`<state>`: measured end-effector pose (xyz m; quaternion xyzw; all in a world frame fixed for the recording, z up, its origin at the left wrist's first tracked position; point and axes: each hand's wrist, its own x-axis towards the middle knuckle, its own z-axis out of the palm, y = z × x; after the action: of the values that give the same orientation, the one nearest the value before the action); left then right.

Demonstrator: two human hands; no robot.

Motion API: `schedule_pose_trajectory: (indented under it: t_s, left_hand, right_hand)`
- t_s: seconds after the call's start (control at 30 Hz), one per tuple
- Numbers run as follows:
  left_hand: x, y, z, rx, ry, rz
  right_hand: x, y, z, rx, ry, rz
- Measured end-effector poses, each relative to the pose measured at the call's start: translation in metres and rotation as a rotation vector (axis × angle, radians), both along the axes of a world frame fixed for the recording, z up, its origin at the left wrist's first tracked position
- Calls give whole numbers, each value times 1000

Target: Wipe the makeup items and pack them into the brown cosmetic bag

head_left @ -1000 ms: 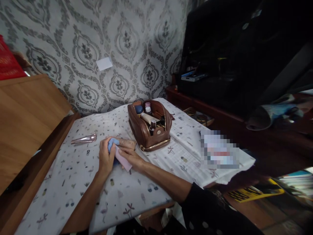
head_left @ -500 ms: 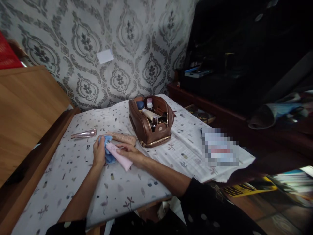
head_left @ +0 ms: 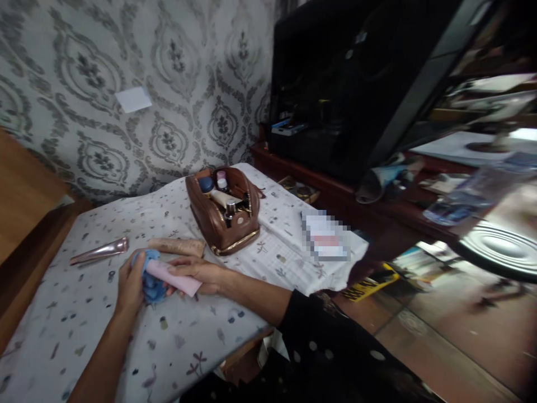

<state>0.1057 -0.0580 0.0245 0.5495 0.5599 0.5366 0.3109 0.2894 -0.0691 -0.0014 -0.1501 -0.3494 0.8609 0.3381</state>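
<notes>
A blue cloth is bunched in my left hand, wrapped about the cap end of a pink squeeze tube. My right hand grips the body of that tube, its fingers curled round it; the flat end points down to the right. Just behind my hands a beige tube lies on the table. To the left rests a shiny rose-coloured tube. Behind and to the right stands a brown toiletry bag, unzipped, with several bottles and tubes inside.
A patterned white cloth covers the table. Near its right edge lies a blurred-out flat item. A dark television stands on a reddish-brown cabinet at right, a fan beyond. Wooden furniture borders the left.
The view has swung to the right, so the table and bag sit further left. Both hands keep hold of the cloth and the pink tube, and the right hand wraps further round the tube.
</notes>
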Motion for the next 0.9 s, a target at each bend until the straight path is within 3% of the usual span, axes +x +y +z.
schedule_pose_trajectory:
  t_s: [0.17, 0.5, 0.6, 0.77, 0.9]
  left_hand:
    - [-4, 0, -2, -113, 0, 41]
    - [-6, -1, 0, -191, 125, 30]
    - [-8, 1, 0, -135, 195, 8]
    - [-11, 6, -6, -52, 300, -65]
    - [-8, 10, -9, -53, 153, -61]
  right_hand:
    - [4, -1, 4, 3, -26, 89]
    - [4, -12, 15, 71, -194, 77]
    - [5, -13, 14, 238, -335, 3]
    - [4, -8, 4, 756, -730, -255]
    - [1, -3, -6, 823, -760, -272]
